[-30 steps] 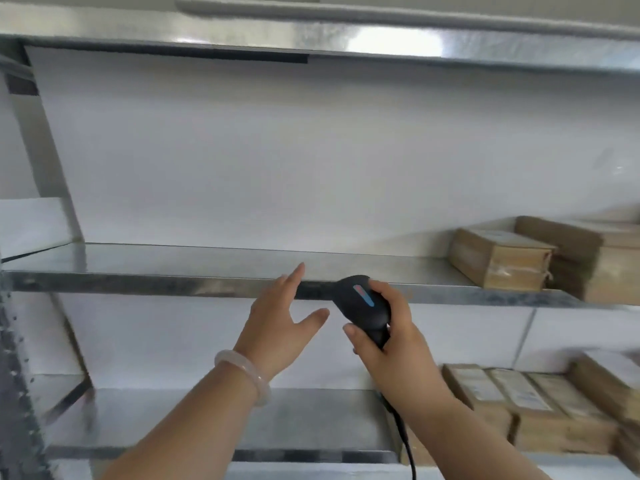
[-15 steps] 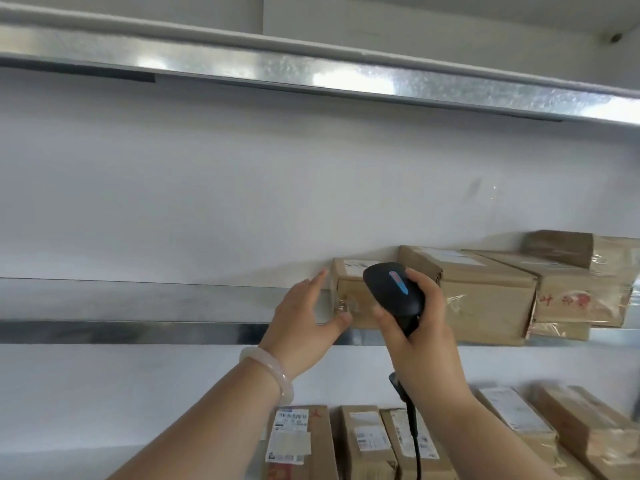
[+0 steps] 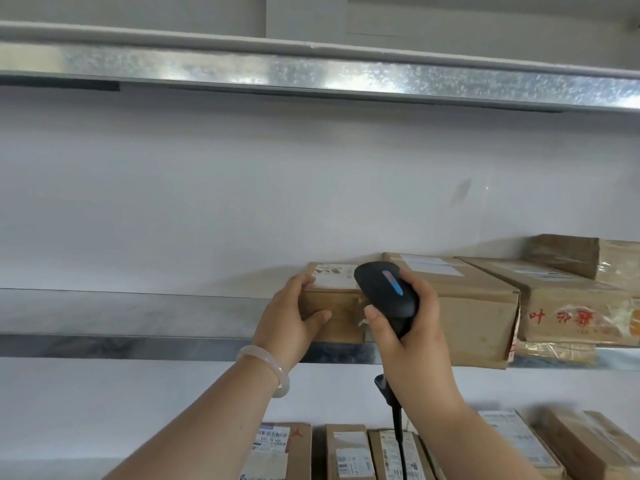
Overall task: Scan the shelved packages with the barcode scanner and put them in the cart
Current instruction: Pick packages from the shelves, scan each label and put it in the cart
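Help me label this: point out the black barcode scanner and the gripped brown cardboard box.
black barcode scanner (image 3: 381, 296), head view, rounded top.
gripped brown cardboard box (image 3: 343, 303), head view, front face.

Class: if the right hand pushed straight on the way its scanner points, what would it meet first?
Its scanner would probably hit the small box the left hand grips; depth is unclear, so perhaps the bigger box beside it.

The barcode scanner (image 3: 386, 292) is black with a blue strip tipped red, its cable (image 3: 398, 431) black too. The small package (image 3: 337, 317) is plain brown card with a white label; a larger package (image 3: 568, 306) further right bears red characters on brown. The shelf rails (image 3: 311, 76) show mottled silver-grey galvanising, and the bangle (image 3: 273, 367) is milky white
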A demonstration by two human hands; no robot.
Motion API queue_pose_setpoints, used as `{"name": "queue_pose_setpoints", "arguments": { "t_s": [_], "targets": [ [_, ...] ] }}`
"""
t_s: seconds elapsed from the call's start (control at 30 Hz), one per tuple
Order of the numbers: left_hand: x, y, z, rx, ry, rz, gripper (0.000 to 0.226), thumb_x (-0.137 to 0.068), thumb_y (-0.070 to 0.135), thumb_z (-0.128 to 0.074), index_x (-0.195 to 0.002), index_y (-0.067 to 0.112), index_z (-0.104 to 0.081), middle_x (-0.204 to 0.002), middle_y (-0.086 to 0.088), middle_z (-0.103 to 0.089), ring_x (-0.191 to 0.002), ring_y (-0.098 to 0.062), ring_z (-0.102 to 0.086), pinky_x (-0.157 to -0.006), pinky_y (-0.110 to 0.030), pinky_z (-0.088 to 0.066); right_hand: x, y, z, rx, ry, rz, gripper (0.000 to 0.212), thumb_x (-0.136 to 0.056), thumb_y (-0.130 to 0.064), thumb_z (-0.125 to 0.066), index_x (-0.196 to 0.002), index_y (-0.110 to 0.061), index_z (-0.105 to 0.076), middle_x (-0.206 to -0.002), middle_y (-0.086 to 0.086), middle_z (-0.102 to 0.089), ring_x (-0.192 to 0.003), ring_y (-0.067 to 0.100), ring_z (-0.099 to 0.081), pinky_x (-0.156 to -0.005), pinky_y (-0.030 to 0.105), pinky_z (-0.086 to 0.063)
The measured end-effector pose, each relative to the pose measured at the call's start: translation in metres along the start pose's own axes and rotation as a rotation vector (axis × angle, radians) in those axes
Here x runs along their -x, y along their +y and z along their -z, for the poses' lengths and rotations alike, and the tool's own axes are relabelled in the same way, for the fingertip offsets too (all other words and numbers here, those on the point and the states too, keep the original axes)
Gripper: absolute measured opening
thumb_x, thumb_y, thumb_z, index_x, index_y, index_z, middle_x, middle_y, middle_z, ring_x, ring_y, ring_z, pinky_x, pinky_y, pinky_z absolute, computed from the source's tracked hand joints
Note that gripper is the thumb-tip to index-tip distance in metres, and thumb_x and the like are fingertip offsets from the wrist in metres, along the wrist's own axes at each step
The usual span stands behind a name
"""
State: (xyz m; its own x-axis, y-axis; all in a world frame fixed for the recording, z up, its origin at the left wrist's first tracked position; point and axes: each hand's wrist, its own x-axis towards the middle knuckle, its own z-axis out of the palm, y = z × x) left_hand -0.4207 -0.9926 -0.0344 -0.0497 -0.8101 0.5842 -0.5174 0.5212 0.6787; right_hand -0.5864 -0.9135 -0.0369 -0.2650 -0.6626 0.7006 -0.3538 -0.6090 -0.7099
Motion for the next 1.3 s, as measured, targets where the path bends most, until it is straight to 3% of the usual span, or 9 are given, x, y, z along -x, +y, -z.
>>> {"name": "queue_pose_setpoints", "arguments": {
  "t_s": [0.17, 0.33, 0.47, 0.7, 0.87, 0.97, 1.03, 1.17, 1.3],
  "targets": [
    [0.018, -0.005, 0.009, 0.100, 0.107, -0.115, 0.055, -0.088, 0.027, -0.072, -0.126, 0.048, -0.038, -0.126, 0.019, -0.047, -0.111, 0.000, -0.048, -0.084, -0.004, -0.045, -0.005, -0.003, -0.015, -0.118, 0.028, 0.010, 0.054, -0.088, -0.024, -0.068, -0.131, -0.039, -0.040, -0.111, -0.037, -0.056, -0.103, -0.008, -0.058, -0.077, 0.008, -0.047],
    [0.035, -0.015, 0.019, 0.229, 0.166, -0.160, 0.058, -0.082, 0.021, -0.077, -0.120, 0.049, -0.044, -0.133, 0.020, -0.045, -0.122, 0.008, -0.044, -0.088, -0.016, -0.054, 0.001, -0.005, -0.033, -0.206, 0.051, -0.005, 0.053, -0.088, -0.020, -0.069, -0.125, -0.045, -0.041, -0.109, -0.030, -0.058, -0.097, -0.003, -0.060, -0.075, 0.011, -0.049],
    [0.040, -0.017, 0.036, 0.313, 0.191, -0.128, 0.041, -0.081, 0.046, -0.067, -0.116, 0.038, -0.047, -0.128, 0.013, -0.050, -0.125, -0.008, -0.049, -0.085, -0.024, -0.058, 0.014, -0.008, -0.046, -0.237, 0.065, 0.000, 0.054, -0.087, -0.018, -0.069, -0.118, -0.052, -0.040, -0.115, -0.025, -0.055, -0.099, -0.005, -0.058, -0.077, 0.007, -0.046],
    [0.047, -0.024, 0.062, 0.432, 0.063, 0.042, 0.086, -0.086, 0.018, -0.073, -0.138, 0.053, -0.014, -0.137, 0.012, -0.036, -0.127, -0.009, -0.043, -0.076, -0.007, -0.050, 0.039, -0.015, -0.064, -0.246, 0.062, 0.034, 0.059, -0.085, -0.004, -0.069, -0.120, -0.042, -0.041, -0.108, -0.039, -0.057, -0.094, -0.012, -0.059, -0.071, 0.001, -0.042],
    [0.059, -0.038, 0.075, 0.527, -0.002, 0.066, 0.084, -0.087, 0.011, -0.073, -0.145, 0.051, -0.027, -0.139, 0.013, -0.048, -0.121, -0.011, -0.054, -0.080, -0.024, -0.059, 0.058, -0.013, -0.076, -0.248, 0.063, 0.050, 0.060, -0.079, -0.024, -0.072, -0.123, -0.052, -0.042, -0.115, -0.040, -0.053, -0.098, 0.006, -0.065, -0.079, 0.013, -0.051],
    [0.065, -0.046, 0.084, 0.516, 0.005, 0.022, 0.083, -0.086, 0.009, -0.073, -0.139, 0.058, -0.030, -0.139, 0.015, -0.046, -0.126, -0.015, -0.051, -0.081, -0.031, -0.060, 0.066, -0.012, -0.084, -0.225, 0.064, 0.070, 0.063, -0.082, -0.014, -0.075, -0.123, -0.047, -0.042, -0.112, -0.043, -0.053, -0.095, -0.007, -0.061, -0.075, 0.006, -0.047],
    [0.068, -0.050, 0.090, 0.484, 0.008, -0.017, 0.083, -0.087, 0.007, -0.071, -0.136, 0.060, -0.030, -0.139, 0.017, -0.042, -0.130, -0.014, -0.048, -0.082, -0.028, -0.059, 0.070, -0.010, -0.090, -0.237, 0.039, 0.052, 0.065, -0.082, -0.003, -0.074, -0.123, -0.042, -0.043, -0.108, -0.043, -0.055, -0.089, -0.008, -0.061, -0.070, 0.005, -0.047],
    [0.072, -0.059, 0.103, 0.441, 0.050, -0.025, 0.062, -0.089, 0.011, -0.067, -0.132, 0.049, -0.043, -0.138, 0.012, -0.039, -0.124, 0.001, -0.049, -0.079, -0.019, -0.057, 0.078, -0.010, -0.103, -0.248, -0.001, 0.077, 0.061, -0.075, -0.026, -0.072, -0.123, -0.049, -0.042, -0.117, -0.036, -0.054, -0.106, -0.002, -0.060, -0.082, 0.008, -0.046],
    [0.076, -0.072, 0.120, 0.368, 0.109, -0.003, 0.056, -0.089, 0.011, -0.068, -0.131, 0.043, -0.049, -0.137, 0.013, -0.041, -0.121, 0.010, -0.046, -0.076, -0.018, -0.057, 0.085, -0.012, -0.114, -0.257, -0.104, 0.113, 0.062, -0.075, -0.022, -0.070, -0.120, -0.054, -0.043, -0.118, -0.037, -0.052, -0.107, -0.004, -0.058, -0.082, 0.006, -0.046]
  ]
}}
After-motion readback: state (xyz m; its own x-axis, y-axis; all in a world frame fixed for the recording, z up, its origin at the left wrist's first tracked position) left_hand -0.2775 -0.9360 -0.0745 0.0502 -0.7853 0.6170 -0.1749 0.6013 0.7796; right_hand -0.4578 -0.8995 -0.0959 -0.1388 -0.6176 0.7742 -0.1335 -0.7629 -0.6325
